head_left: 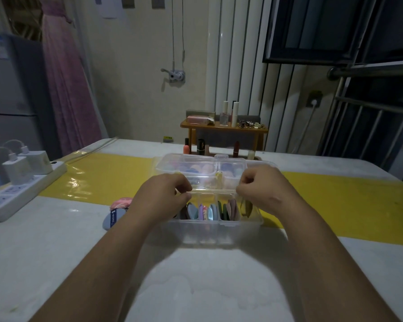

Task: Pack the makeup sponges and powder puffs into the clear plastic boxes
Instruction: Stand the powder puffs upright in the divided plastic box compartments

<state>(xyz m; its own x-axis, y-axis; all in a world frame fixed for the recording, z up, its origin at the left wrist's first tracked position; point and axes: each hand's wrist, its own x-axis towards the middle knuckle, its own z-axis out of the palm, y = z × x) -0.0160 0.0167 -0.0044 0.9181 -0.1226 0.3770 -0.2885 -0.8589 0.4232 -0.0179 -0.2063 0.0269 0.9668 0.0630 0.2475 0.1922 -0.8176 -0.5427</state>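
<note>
You have the near clear box [215,225] in front of you on the desk [56,240], straddling the edge of the yellow strip [102,180], with a second clear box [200,169] touching it on the far side, closed and already holding rounded sponges. Both of your hands sit at the near box's far rim: the left hand [165,194] pinches at the left end and the right hand [258,188] at the right end, each grip curled nearly closed on what looks like the edge of the thin clear lid [213,191]; the plastic is too transparent to be sure.

Treat the box as light, stiff and slick. It will likely slide on the desk if you push sideways, and the thin lid probably flexes, so hold it at both ends as you do and press evenly.

The box's long axis runs left to right across your view. The powder puffs [209,211] inside stand on edge in a row along that axis, flat faces turned left and right; they are soft and will compress. Two loose puffs [118,212] lie on the desk just left of the box, partly hidden by your left wrist.
</note>
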